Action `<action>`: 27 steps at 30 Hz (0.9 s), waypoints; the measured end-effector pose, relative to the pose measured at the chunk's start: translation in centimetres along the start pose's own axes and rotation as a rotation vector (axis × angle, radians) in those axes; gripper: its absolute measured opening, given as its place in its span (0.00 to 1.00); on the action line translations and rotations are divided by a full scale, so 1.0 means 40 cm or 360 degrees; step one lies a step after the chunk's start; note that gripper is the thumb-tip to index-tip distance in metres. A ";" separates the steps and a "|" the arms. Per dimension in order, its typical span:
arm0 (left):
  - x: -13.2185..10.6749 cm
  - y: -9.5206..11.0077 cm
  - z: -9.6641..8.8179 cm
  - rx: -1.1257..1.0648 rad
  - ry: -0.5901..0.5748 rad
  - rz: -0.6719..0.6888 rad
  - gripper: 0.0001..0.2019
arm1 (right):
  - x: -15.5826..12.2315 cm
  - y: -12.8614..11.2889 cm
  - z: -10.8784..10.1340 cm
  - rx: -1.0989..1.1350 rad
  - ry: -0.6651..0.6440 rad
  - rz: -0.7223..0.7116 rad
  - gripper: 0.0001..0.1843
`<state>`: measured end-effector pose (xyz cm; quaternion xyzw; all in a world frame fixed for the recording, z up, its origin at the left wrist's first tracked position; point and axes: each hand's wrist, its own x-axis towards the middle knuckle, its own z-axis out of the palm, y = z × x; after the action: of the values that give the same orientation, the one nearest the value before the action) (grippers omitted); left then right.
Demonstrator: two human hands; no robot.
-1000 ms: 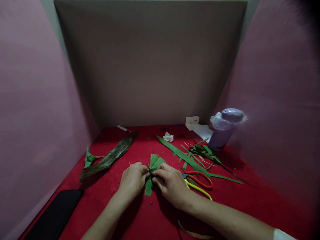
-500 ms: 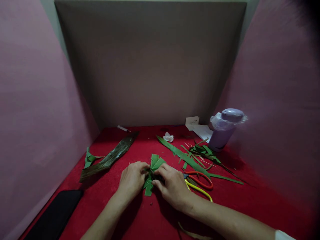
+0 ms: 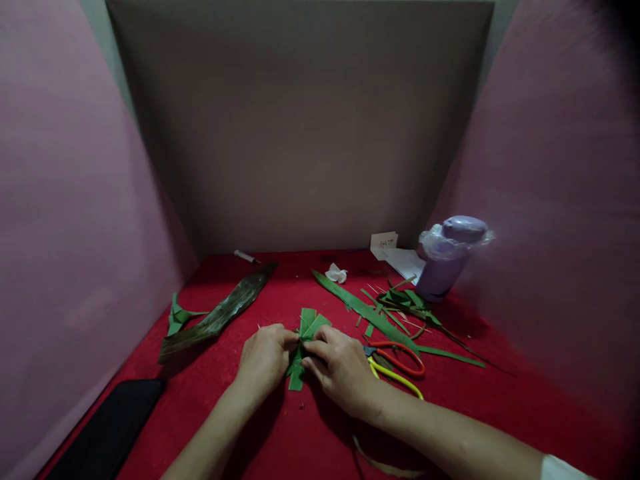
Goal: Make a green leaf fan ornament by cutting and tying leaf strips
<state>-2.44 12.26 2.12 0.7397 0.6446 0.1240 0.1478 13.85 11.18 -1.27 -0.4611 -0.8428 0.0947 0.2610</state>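
Note:
Between both hands, low over the red tabletop, is a bundle of green leaf strips (image 3: 309, 323), pinched at its middle with ends fanning out above and below. My left hand (image 3: 265, 355) is closed on its left side, thumb and forefinger at the centre. From the right, my right hand (image 3: 341, 363) pinches the same centre with bent fingers. The fingers partly cover the join, so how it is held together is hidden. Just right of my right hand lie scissors (image 3: 399, 360) with one red and one yellow handle.
A dark broad leaf (image 3: 220, 317) and a folded green leaf piece (image 3: 178, 316) lie left, a black flat object (image 3: 107, 427) nearer. Rightward are a long green leaf (image 3: 367, 312), leaf scraps (image 3: 407, 300), and a purple plastic-wrapped container (image 3: 445, 267). Crumpled white tissue (image 3: 336, 273) lies behind.
My right hand's fingers have closed in slightly on the middle of the leaf strips. The left hand has hardly moved, and the other things lie as before.

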 end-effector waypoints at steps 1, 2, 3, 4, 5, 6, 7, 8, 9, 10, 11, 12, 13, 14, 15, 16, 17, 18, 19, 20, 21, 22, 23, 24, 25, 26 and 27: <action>0.000 -0.001 0.001 -0.0004 0.0001 0.0007 0.10 | 0.001 0.001 0.000 -0.0006 0.0001 -0.0009 0.06; 0.000 -0.001 0.002 -0.0009 0.0002 0.0013 0.10 | 0.001 0.001 0.000 -0.0011 0.0005 -0.0017 0.06; 0.000 -0.002 0.003 -0.0015 0.0004 0.0018 0.10 | 0.002 0.001 0.001 -0.0014 0.0008 -0.0025 0.06; 0.000 -0.002 0.004 -0.0021 0.0007 0.0023 0.10 | 0.002 0.002 0.001 -0.0016 0.0012 -0.0032 0.05; 0.000 -0.003 0.005 -0.0028 0.0010 0.0027 0.10 | 0.003 0.002 0.002 -0.0018 0.0014 -0.0038 0.05; 0.001 -0.003 0.005 -0.0035 0.0013 0.0030 0.10 | 0.004 0.002 0.003 -0.0021 0.0016 -0.0044 0.05; 0.001 -0.003 0.006 -0.0043 0.0016 0.0032 0.10 | 0.004 0.002 0.003 -0.0025 0.0017 -0.0049 0.05; 0.001 -0.004 0.006 -0.0050 0.0021 0.0033 0.10 | 0.005 0.002 0.004 -0.0030 0.0020 -0.0052 0.04; 0.001 -0.004 0.007 -0.0058 0.0026 0.0033 0.10 | 0.005 0.002 0.005 -0.0033 0.0024 -0.0052 0.04; 0.001 -0.004 0.007 -0.0067 0.0034 0.0033 0.10 | 0.005 0.002 0.005 -0.0034 0.0028 -0.0052 0.04; 0.001 -0.004 0.007 -0.0077 0.0043 0.0033 0.10 | 0.005 0.001 0.005 -0.0030 0.0032 -0.0052 0.04; 0.001 -0.004 0.007 -0.0088 0.0052 0.0033 0.10 | 0.005 0.000 0.004 -0.0021 0.0036 -0.0051 0.04; 0.000 -0.004 0.007 -0.0101 0.0062 0.0033 0.11 | 0.004 0.000 0.003 -0.0010 0.0042 -0.0048 0.05; 0.000 -0.003 0.006 -0.0115 0.0071 0.0033 0.11 | 0.003 -0.001 0.001 0.0004 0.0055 -0.0040 0.06; -0.001 -0.003 0.006 -0.0130 0.0081 0.0033 0.11 | 0.002 -0.003 -0.002 0.0018 0.0072 -0.0029 0.07; -0.001 -0.002 0.005 -0.0146 0.0093 0.0031 0.11 | 0.001 -0.004 -0.005 0.0030 0.0093 -0.0013 0.09; -0.001 -0.001 0.004 -0.0163 0.0107 0.0027 0.11 | 0.000 -0.005 -0.008 0.0039 0.0119 0.0005 0.09; -0.002 -0.001 0.002 -0.0181 0.0125 0.0021 0.11 | 0.000 -0.006 -0.011 0.0047 0.0144 0.0027 0.09; -0.002 -0.001 0.001 -0.0200 0.0147 0.0011 0.11 | 0.000 -0.006 -0.014 0.0054 0.0168 0.0047 0.08; -0.001 -0.002 -0.001 -0.0220 0.0173 -0.0001 0.11 | 0.001 -0.007 -0.018 0.0061 0.0187 0.0066 0.08; -0.001 -0.004 -0.003 -0.0240 0.0201 -0.0015 0.11 | 0.002 -0.007 -0.021 0.0066 0.0204 0.0087 0.08; 0.001 -0.007 -0.005 -0.0261 0.0232 -0.0032 0.11 | 0.003 -0.006 -0.024 0.0070 0.0219 0.0109 0.08; 0.003 -0.011 -0.008 -0.0282 0.0263 -0.0050 0.11 | 0.005 -0.005 -0.028 0.0072 0.0230 0.0129 0.09; 0.006 -0.016 -0.011 -0.0303 0.0294 -0.0071 0.11 | 0.007 -0.004 -0.032 0.0071 0.0240 0.0150 0.09; 0.009 -0.023 -0.015 -0.0323 0.0324 -0.0096 0.11 | 0.009 -0.003 -0.037 0.0065 0.0249 0.0172 0.10; 0.013 -0.030 -0.019 -0.0341 0.0353 -0.0122 0.11 | 0.012 0.000 -0.043 0.0059 0.0254 0.0196 0.11; 0.018 -0.038 -0.023 -0.0360 0.0377 -0.0150 0.11 | 0.013 0.002 -0.048 0.0054 0.0256 0.0219 0.11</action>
<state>-4.08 13.21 2.40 0.6676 0.6734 0.2750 0.1586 14.70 11.51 0.53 -0.5196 -0.7837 0.0892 0.3284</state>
